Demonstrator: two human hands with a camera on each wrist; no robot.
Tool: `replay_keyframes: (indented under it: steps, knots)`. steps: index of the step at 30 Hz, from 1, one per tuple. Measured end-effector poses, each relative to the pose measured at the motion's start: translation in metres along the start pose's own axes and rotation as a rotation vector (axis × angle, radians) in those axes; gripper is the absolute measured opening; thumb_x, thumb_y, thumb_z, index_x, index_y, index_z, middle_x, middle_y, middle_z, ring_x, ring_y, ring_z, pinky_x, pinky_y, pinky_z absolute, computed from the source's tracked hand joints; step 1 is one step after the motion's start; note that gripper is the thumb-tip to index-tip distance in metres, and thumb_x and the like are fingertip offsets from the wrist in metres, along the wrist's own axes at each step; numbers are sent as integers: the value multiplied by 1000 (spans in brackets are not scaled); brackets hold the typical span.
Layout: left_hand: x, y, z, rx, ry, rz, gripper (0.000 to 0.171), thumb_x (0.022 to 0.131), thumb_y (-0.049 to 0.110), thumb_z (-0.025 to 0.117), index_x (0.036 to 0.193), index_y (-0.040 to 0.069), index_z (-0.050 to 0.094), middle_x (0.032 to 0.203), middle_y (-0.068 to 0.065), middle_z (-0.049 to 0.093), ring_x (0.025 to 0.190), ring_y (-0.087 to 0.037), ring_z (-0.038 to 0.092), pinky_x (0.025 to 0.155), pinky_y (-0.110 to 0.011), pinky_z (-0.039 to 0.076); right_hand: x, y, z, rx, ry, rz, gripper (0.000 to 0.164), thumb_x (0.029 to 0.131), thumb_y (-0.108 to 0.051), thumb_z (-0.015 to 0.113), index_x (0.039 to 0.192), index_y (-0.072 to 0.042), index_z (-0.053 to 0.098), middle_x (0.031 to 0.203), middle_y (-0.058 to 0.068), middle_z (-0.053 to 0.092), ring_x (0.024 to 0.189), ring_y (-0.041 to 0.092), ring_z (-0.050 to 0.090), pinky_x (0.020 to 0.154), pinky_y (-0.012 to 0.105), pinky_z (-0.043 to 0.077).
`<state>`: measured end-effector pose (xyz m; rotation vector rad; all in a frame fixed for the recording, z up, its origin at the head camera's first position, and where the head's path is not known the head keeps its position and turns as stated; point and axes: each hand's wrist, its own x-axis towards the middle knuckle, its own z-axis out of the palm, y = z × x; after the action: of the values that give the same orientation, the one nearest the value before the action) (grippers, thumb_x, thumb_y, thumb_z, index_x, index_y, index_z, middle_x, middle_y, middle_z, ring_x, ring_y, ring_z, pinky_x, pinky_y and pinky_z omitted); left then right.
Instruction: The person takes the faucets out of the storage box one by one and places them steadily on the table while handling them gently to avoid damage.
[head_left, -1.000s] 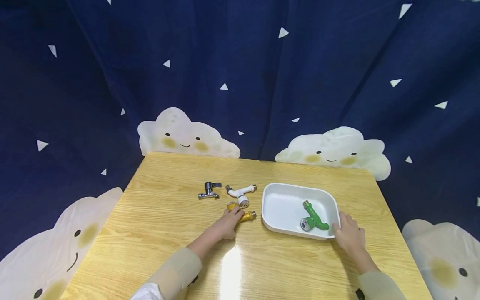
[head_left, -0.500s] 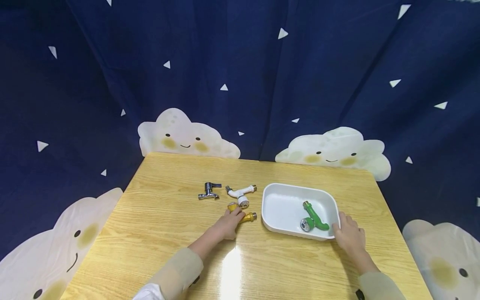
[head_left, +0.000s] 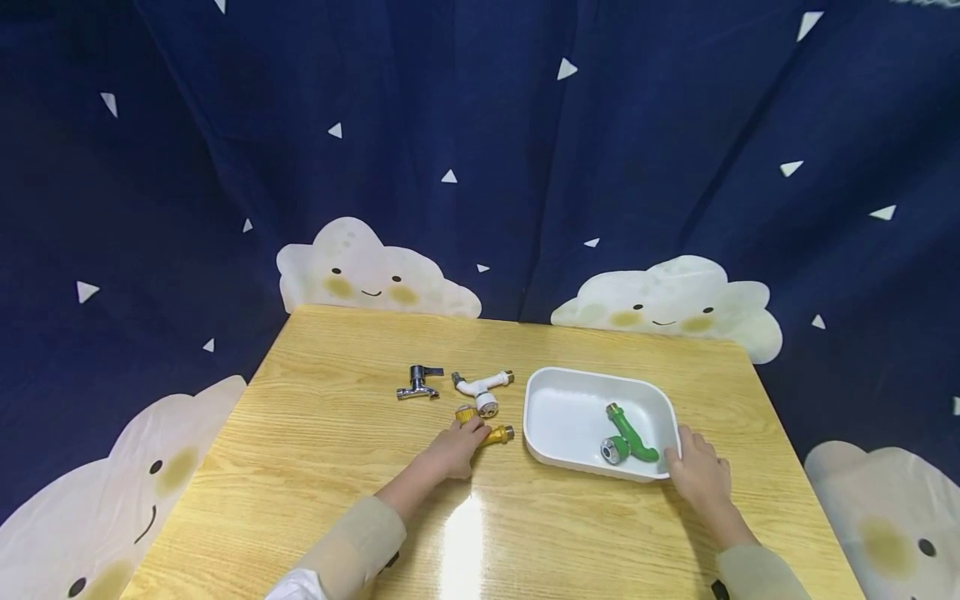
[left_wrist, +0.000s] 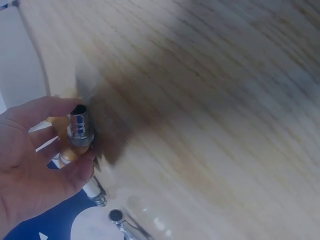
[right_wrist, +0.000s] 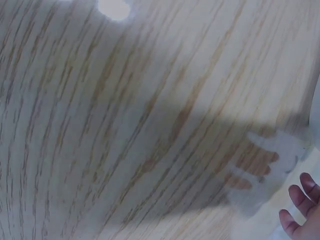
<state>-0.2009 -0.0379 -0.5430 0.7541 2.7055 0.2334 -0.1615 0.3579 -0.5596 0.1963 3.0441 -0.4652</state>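
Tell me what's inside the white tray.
One green faucet lies in the white tray, toward the end nearer the right hand. The patch of tray directly beneath the faucet is covered, so it cannot be seen.

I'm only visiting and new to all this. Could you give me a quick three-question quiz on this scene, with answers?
1. True or false: the green tap lies inside the white tray.
2. Which hand grips the yellow tap? A) left; B) right; C) both.
3. How many taps are outside the tray?

Key:
1. True.
2. A, the left hand.
3. Three: the yellow tap, the white tap and the silver tap.
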Motion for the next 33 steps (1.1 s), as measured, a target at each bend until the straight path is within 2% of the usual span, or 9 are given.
replay_keyframes:
  steps: [5,7,12,17,21,24,33]
  knots:
    - [-2,4,-8,-7,-12,-19,76,68,4,70,137,15,41,136,-5,40,117,-37,44,88,-46,44,0,0,0,0,7,-3,46,93,-27,33,130,1,33,117,29,45,105,46,43,78,65,34]
    - [-1,6,-13,6,5,-21,76,69,7,69,138,17,40,136,-6,41,112,-36,49,87,-47,45,0,0,0,0,9,-3,46,93,-27,33,129,1,33,117,29,45,104,46,43,77,64,35]
    - [2,9,-26,46,105,-1,73,73,14,68,139,18,37,133,-6,44,106,-31,53,81,-46,47,0,-1,0,-2,7,-1,47,93,-28,32,130,1,33,118,29,45,105,46,43,77,63,35]
    - [8,13,-37,10,207,30,71,77,18,66,141,20,35,136,-7,42,116,-29,46,90,-48,43,0,-1,0,0,8,-5,47,93,-27,32,130,1,33,118,29,45,104,46,44,77,63,35]
    - [14,18,-44,-25,283,71,70,79,21,64,142,20,33,140,-8,37,124,-28,39,96,-48,38,0,0,0,2,8,-7,47,93,-27,32,130,1,32,118,29,45,104,46,44,77,63,35]
    - [21,24,-46,-17,334,119,67,81,23,62,141,17,33,141,-10,37,126,-27,36,99,-47,36,0,0,0,3,10,-8,47,92,-26,32,130,1,32,118,29,45,104,46,44,77,63,35]
    - [50,47,-43,55,387,247,60,85,28,56,140,16,36,142,-8,36,130,-25,32,108,-39,25,0,1,1,5,28,-15,44,92,-25,34,128,0,34,115,28,47,102,46,45,75,62,36]
